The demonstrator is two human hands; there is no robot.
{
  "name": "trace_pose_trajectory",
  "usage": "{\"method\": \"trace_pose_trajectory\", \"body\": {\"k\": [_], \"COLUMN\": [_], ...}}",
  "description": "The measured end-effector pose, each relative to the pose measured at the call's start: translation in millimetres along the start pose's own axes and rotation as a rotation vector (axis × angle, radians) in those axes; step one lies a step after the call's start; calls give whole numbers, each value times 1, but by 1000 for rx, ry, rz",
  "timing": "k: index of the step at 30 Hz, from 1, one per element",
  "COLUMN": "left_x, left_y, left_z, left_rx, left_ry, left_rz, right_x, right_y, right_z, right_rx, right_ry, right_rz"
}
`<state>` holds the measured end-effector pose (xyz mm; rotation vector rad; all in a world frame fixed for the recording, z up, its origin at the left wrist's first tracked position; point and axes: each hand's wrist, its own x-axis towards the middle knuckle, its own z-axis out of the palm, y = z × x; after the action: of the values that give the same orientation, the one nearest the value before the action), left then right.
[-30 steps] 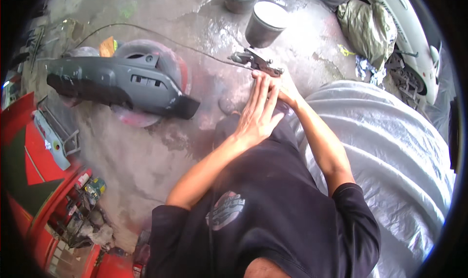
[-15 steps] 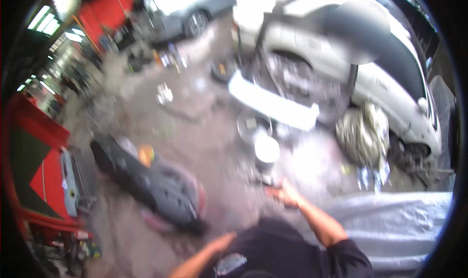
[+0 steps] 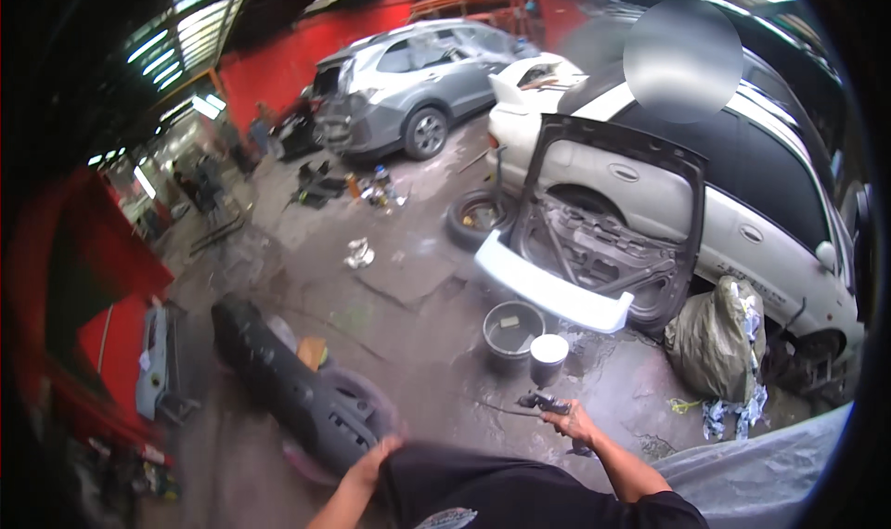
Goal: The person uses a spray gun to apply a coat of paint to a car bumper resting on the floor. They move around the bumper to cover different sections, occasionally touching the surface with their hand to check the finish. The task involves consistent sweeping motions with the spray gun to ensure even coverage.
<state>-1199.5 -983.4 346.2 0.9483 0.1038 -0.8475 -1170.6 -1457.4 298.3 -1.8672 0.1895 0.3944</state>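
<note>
My right hand (image 3: 574,425) is closed round a dark pistol-grip tool (image 3: 544,403), from which a thin dark rod sticks out to the left. The tool's exact kind is too small to tell. My left hand (image 3: 379,457) is beside the lower end of a dark grey car bumper (image 3: 278,371), against the edge of my black shirt; its fingers are blurred, and I cannot tell whether it touches the bumper. That bumper lies slanted across a pinkish round tub (image 3: 385,408). Ahead of the tool are a white-topped pail (image 3: 548,350) and a dark bucket of liquid (image 3: 510,345) with a light block in it.
A white spoiler (image 3: 548,283) lies before a dark tailgate frame (image 3: 608,223) leaning on a white car (image 3: 752,195). Right are a stuffed sack (image 3: 716,334) and a plastic-covered surface (image 3: 761,473). A tyre (image 3: 478,218) and a grey car (image 3: 418,88) stand farther back.
My view has tilted up, bringing more of the cars and roof into sight and sharpening the picture. My left hand now shows beside the bumper's lower end; my right hand still holds the tool.
</note>
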Motion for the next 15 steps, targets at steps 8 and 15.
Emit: {"method": "trace_pose_trajectory", "body": {"k": [8, 15], "left_x": [36, -52], "left_y": [38, 65], "left_z": [212, 234], "left_rx": [768, -101], "left_ry": [-680, -767], "left_rz": [121, -10], "right_x": [23, 22], "right_y": [-2, 0], "right_z": [20, 56], "right_rx": [35, -150], "right_ry": [30, -151], "right_rz": [47, 42]}}
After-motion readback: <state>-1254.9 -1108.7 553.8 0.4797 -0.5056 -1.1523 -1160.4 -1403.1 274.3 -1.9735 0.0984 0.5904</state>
